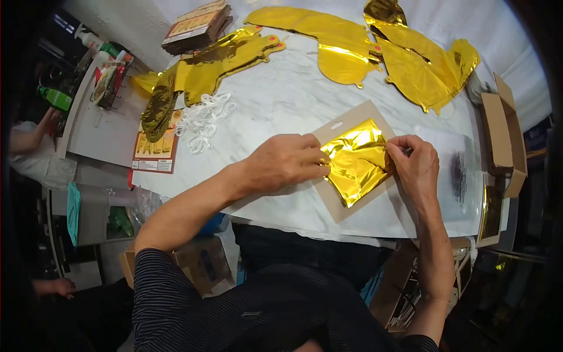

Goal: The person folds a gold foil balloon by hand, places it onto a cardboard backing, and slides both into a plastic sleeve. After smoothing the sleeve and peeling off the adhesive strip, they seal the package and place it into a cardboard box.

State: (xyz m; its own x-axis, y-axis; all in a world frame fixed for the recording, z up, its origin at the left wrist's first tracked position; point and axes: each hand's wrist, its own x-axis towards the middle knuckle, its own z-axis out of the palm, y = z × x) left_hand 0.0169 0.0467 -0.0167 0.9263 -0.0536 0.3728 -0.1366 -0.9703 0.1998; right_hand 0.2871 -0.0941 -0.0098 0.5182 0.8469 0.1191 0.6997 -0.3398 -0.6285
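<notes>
A folded gold foil balloon lies on a grey-brown backing card with a hanging slot, tilted on the table before me. My left hand is closed at the balloon's left edge, fingers curled against the foil. At its right edge, my right hand pinches the foil between thumb and fingers. Farther back lie flat gold foil balloons, with more of them at the right and left. A heap of white string loops sits left of my left hand.
Stacked printed cards stand at the back left, and another printed card lies at the table's left edge. Clear plastic sleeves lie to the right, beside an open cardboard box. Another person's hand shows at lower left.
</notes>
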